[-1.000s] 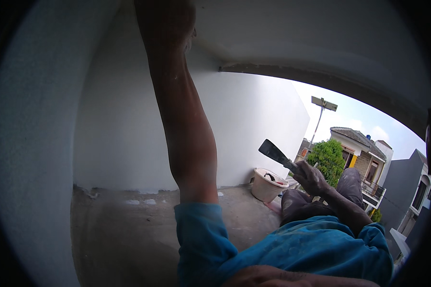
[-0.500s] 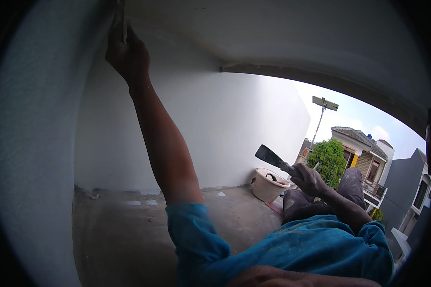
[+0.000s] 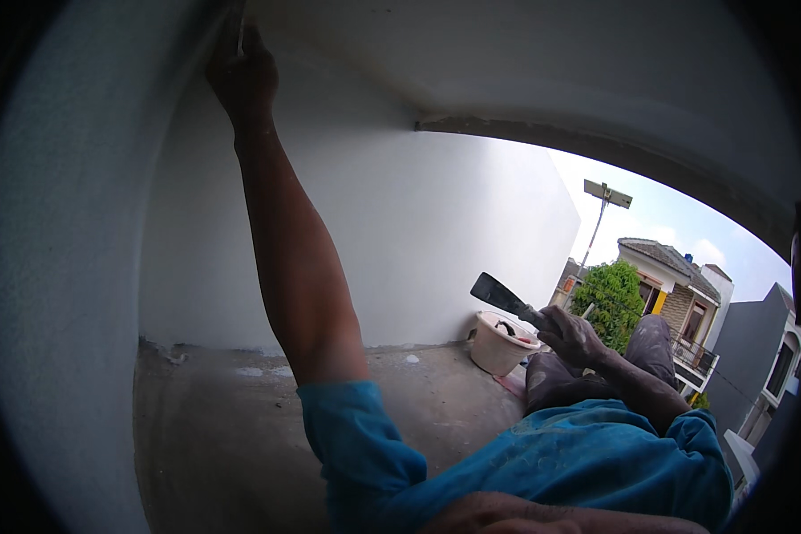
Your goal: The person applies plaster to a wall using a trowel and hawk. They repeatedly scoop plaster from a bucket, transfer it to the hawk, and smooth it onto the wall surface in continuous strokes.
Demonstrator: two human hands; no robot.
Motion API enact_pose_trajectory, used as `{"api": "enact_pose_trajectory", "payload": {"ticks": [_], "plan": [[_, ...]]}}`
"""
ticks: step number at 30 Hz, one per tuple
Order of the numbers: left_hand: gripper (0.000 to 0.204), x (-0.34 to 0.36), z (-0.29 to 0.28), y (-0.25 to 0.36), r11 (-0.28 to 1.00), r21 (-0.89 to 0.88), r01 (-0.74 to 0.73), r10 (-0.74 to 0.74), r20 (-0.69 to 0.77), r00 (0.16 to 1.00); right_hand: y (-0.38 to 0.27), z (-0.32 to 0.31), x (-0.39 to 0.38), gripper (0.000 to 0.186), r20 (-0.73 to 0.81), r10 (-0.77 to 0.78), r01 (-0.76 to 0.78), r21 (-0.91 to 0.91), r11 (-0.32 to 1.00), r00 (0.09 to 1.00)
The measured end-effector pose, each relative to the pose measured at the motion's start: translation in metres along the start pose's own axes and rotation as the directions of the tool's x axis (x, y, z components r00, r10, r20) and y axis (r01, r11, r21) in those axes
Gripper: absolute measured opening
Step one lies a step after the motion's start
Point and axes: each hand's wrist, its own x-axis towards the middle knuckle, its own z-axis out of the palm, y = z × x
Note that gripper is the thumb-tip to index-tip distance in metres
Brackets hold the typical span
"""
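Note:
My left hand (image 3: 246, 76) is raised high at the upper left, where wall and ceiling meet, gripping a thin, flat tool (image 3: 238, 31) with a pale edge; its far end is lost in shadow. My right hand (image 3: 574, 336) is wrapped round the handle of a putty knife (image 3: 498, 294) over my lap, its dark blade pointing up and left. Beside and behind the knife, a white bucket (image 3: 498, 353) with dark items inside stands on the floor against the back wall.
A white wall (image 3: 418, 231) closes the back, another wall (image 3: 62, 285) runs close on the left, and a low ceiling (image 3: 525, 62) spans above. The grey floor (image 3: 231, 427) has pale patches. An opening at the right shows houses (image 3: 667, 276), a tree (image 3: 605, 298) and a lamp pole (image 3: 601, 214).
My left arm has swung left, bringing the hand toward the wall-ceiling corner and making its tool visible. My right hand with the putty knife has dipped slightly.

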Motion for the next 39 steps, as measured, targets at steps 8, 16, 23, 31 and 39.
{"api": "enact_pose_trajectory", "payload": {"ticks": [8,16,23,31,39], "plan": [[0.036,-0.006,-0.009,0.000,0.989,0.024,0.143,-0.145,0.175,0.974,-0.009,-0.002,0.002,0.027,-0.010,-0.046,0.046,-0.013,0.999,0.999],[0.032,-0.029,-0.011,0.050,0.961,-0.119,0.248,-0.215,0.235,0.948,-0.017,-0.007,0.003,0.028,0.009,0.028,-0.028,-0.001,1.000,1.000],[0.019,-0.044,-0.021,0.050,0.983,-0.112,0.145,-0.136,0.083,0.987,-0.012,-0.007,0.000,0.028,0.015,0.059,-0.058,-0.020,0.998,0.998],[0.027,-0.017,-0.018,-0.005,0.999,0.037,-0.009,0.010,-0.028,1.000,-0.004,0.000,0.000,0.041,-0.005,0.000,0.000,-0.012,1.000,1.000],[0.029,-0.006,-0.017,0.000,0.998,0.023,0.066,-0.068,0.076,0.995,-0.004,-0.002,-0.001,0.041,-0.012,-0.100,0.100,-0.040,0.994,0.995]]}}
